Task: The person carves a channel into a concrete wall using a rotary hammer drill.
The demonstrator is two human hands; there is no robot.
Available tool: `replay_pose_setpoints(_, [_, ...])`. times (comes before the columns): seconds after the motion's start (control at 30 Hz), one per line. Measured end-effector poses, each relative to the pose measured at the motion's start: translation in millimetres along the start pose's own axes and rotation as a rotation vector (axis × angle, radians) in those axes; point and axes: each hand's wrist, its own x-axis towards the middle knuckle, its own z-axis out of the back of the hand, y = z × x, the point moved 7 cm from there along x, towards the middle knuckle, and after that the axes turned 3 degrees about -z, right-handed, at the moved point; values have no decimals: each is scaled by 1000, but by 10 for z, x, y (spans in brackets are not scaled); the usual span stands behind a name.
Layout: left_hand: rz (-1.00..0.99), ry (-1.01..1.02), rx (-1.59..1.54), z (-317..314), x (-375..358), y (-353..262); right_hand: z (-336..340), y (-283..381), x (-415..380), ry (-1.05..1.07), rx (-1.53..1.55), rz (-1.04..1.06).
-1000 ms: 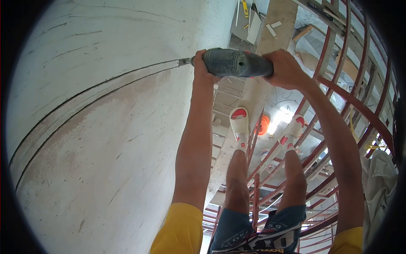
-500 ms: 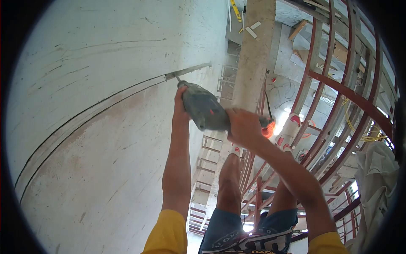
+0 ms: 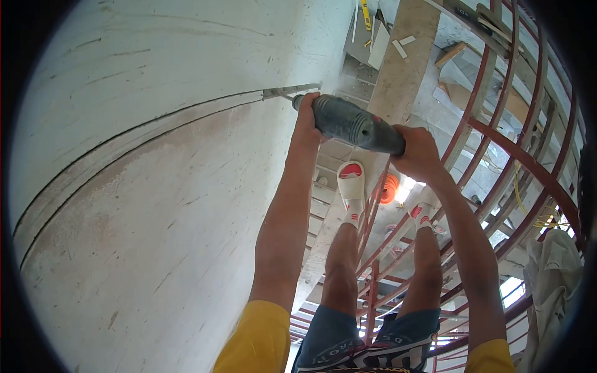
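Observation:
A dark grey hammer drill (image 3: pixel 351 122) is held out level in front of me, its bit end pointing left at the wall. My left hand (image 3: pixel 307 118) wraps round the front of its body, close to the chuck. At the rear, my right hand (image 3: pixel 415 151) grips the handle. The thin bit reaches a chiselled groove (image 3: pixel 292 91) in the pale wall (image 3: pixel 155 205); whether the tip touches is hard to make out. Two dark cut lines curve from that groove down to the lower left.
Red metal railings (image 3: pixel 522 143) curve along the right. A concrete ledge (image 3: pixel 404 62) runs beyond the drill, with white strips lying on it. Below are my feet in white-and-red slippers, an orange coil (image 3: pixel 388 188), steps, and a yellow level (image 3: pixel 365 15). Pale cloth (image 3: pixel 553 280) hangs at right.
Both hands and the drill have shifted right and slightly up in view, and the drill has turned more level. The view has shifted too, with my slippered feet now showing more fully.

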Motion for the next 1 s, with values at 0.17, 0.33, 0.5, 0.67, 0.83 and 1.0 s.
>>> replay_pose_setpoints(0.17, [-10, -11, -37, -2, -81, -111, 123, 185, 45, 4, -46, -4])
replay_pose_setpoints(0.33, [9, 64, -76, -14, 117, -367, 64, 239, 431, 90, -51, -14])
replay_pose_setpoints(0.5, [15, 38, -11, -137, -1, -527, 131, 447, 694, 67, -121, 28])
replay_pose_setpoints(0.67, [-55, 180, 59, 211, -121, -773, -119, 935, 505, 103, -309, -56])
replay_pose_setpoints(0.83, [-311, 244, 273, 644, -299, -922, -567, 1361, 79, 108, -205, 69])
replay_pose_setpoints(1.0, [-258, 68, 346, 527, -280, -515, -630, 679, -299, 67, -57, -114])
